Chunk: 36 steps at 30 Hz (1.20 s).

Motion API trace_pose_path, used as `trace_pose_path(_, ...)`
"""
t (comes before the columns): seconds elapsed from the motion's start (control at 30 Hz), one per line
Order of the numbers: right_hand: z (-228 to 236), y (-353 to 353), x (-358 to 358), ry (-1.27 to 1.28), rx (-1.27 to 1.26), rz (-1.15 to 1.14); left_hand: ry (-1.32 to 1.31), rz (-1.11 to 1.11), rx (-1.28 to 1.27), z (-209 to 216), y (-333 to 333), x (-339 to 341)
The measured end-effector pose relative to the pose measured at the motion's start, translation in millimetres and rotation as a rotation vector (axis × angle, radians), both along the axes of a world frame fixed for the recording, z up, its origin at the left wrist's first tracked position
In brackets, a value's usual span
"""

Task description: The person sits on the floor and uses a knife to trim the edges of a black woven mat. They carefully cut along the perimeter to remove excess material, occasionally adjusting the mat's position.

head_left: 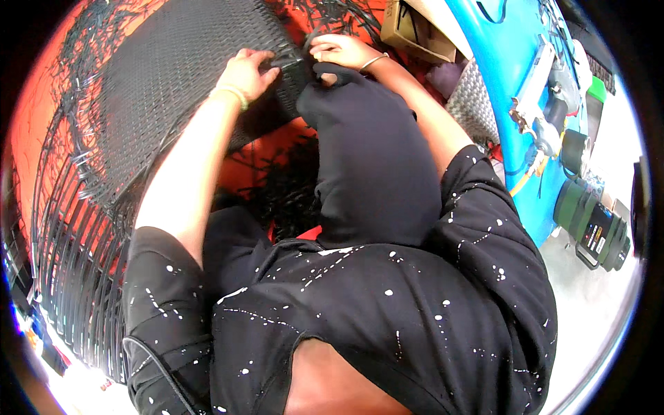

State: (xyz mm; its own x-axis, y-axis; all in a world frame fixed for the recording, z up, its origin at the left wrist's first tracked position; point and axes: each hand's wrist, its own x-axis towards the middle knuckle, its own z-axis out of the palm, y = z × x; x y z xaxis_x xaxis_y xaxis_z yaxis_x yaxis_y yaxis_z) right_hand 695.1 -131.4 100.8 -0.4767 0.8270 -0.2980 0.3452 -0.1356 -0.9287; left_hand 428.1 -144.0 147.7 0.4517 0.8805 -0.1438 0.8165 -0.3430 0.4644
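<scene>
A large black woven wicker piece [187,55] lies tilted in front of me, its near corner between my hands. My left hand [250,75] is at that corner's edge, fingers bent and closed on the woven rim. Just to the right, my right hand [339,50] has its fingers curled together beside the corner, around what looks like a thin dark strip. The strip is partly hidden by the fingers. My raised right knee [366,138], in black trousers, is just below the right hand.
Long loose black strips [76,270] fan out from the woven piece at left. A heap of black strips [290,187] lies below it on the red floor. At right are a cardboard box [415,34], a blue table [491,76], a silver tool [546,131] and a green-black cylinder [591,221].
</scene>
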Motion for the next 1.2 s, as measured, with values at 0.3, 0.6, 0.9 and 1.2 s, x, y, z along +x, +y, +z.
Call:
trace_pose_path(0.3, 14, 5, -3, -0.017, 0.007, 0.064, -0.065, 0.094, 0.022, 22, -15, 23)
trace_pose_path(0.6, 44, 33, -41, -0.116, 0.162, 0.092, -0.205, 0.139, -0.014, 7, -30, 14)
trace_pose_path(0.9, 51, 42, -68, -0.009, 0.28, 0.15, -0.293, 0.178, -0.036, -3, -35, 7)
trace_pose_path(1.2, 112, 64, -125, 0.109, 0.004, 0.565, -0.692, 0.341, -0.172, -1, -5, 7)
